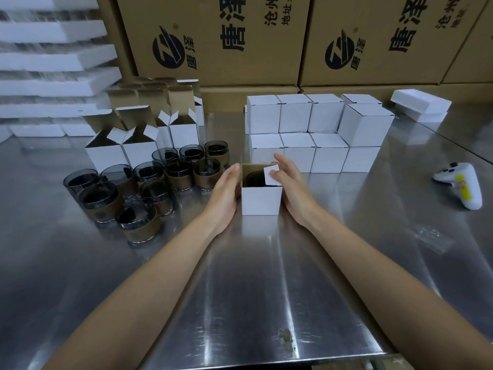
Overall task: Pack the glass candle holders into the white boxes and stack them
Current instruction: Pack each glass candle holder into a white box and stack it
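A small white box (261, 200) stands open on the steel table with a dark glass candle holder (254, 179) inside it. My left hand (225, 192) lies flat against the box's left side, fingers straight. My right hand (292, 182) is at the box's right side, its thumb and fingers pushing the right flap inward. Several more glass candle holders (149, 182) with brown sleeves stand to the left. Behind the box, closed white boxes (314, 132) are stacked two high.
Open empty white boxes (138, 140) stand at the back left. Large brown cartons (240, 41) form a wall behind. A white game controller (461, 184) lies at right. White foam trays (53, 62) are piled far left. A white foam piece (420, 104) sits back right.
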The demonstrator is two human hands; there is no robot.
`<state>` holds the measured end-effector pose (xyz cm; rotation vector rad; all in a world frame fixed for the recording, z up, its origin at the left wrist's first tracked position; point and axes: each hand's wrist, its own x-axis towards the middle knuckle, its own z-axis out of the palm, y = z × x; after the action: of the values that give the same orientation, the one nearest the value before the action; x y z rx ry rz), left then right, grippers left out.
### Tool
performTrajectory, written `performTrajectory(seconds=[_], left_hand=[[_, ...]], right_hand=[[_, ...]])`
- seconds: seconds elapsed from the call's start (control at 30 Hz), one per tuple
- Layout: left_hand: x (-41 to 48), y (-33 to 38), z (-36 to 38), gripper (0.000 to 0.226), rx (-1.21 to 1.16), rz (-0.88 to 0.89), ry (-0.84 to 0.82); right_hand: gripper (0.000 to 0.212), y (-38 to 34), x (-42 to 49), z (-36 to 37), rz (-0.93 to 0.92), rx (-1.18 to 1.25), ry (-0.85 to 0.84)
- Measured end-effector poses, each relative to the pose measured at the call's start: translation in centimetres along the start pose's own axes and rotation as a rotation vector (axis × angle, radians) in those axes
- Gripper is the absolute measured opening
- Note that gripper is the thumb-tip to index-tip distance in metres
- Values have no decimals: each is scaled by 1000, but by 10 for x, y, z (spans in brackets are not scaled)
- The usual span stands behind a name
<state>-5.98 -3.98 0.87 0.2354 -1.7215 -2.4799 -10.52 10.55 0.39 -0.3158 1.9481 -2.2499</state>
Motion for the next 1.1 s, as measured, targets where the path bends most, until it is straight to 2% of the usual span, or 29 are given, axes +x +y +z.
performTrajectory(seconds=[0.07, 0.17, 0.37, 0.5, 0.63, 0.73, 0.8, 0.97, 1.07, 1.1], left_hand=[[-2, 0, 0, 43, 11, 2, -23], [-1, 2, 2, 31, 12, 11, 37], [0, 3, 5, 54, 59, 49, 101], [-10, -2, 8, 57, 92, 173, 140], [-18, -5, 11, 72, 135, 350, 178], [-17, -4, 10, 81, 139, 406, 160], [-15, -4, 8, 77, 143, 405, 139], [-7, 5, 2, 68, 204, 371, 92], [-3, 7, 2, 26, 287, 348, 104], [-4, 6, 2, 23, 289, 340, 104]], right_hand=[[42, 1, -1, 2, -11, -18, -1], [45, 1, -1, 2, -9, -31, 3], [71, -1, 0, 6, 130, -14, 12], [68, -2, -3, 4, 167, 45, -43], [60, -3, -5, 5, 90, 83, -87], [51, -6, -5, 5, 10, 75, -145], [45, -7, -5, 4, -59, 72, -163], [24, -3, 2, 1, -166, 54, -65], [15, -2, 5, 0, -221, -28, -56], [11, -1, 5, -2, -238, -56, -59]])
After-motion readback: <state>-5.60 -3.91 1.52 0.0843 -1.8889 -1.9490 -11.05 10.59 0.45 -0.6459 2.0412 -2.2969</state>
